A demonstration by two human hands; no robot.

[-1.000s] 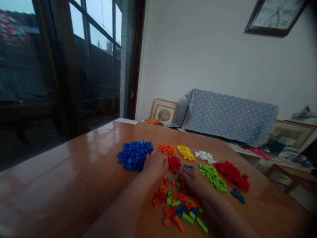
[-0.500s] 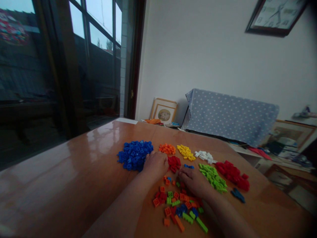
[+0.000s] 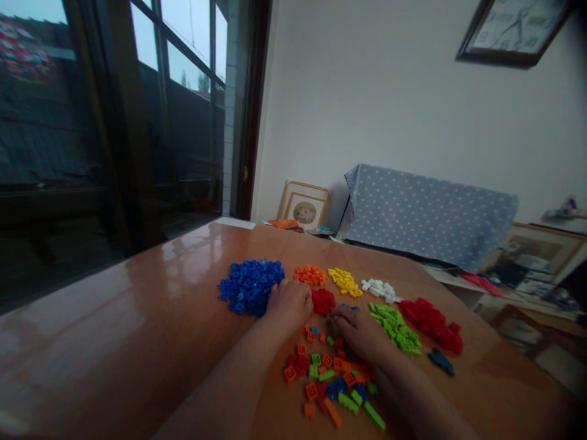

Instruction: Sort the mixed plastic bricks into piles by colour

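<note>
My left hand (image 3: 290, 302) rests with curled fingers between the big blue brick pile (image 3: 250, 287) and the small red brick pile (image 3: 323, 300). What its fingers hold, if anything, is hidden. My right hand (image 3: 358, 330) is bent downward, thumb and fingers close together, just right of that red pile and in front of a few small blue bricks (image 3: 351, 307). Its fingertips hide whatever may be in them. Below and between my forearms lie mixed loose bricks (image 3: 326, 373) in orange, red, green and blue, some partly covered by my right hand.
Along the far side sit orange bricks (image 3: 310, 275), yellow bricks (image 3: 345, 282) and white bricks (image 3: 380, 289). Green bricks (image 3: 395, 329), larger red bricks (image 3: 431, 325) and dark blue pieces (image 3: 441, 362) lie to the right. The brown table (image 3: 151, 330) reaches left toward glass doors.
My right hand has shifted very slightly, now covering more of the small blue bricks. My left hand and the piles look unmoved.
</note>
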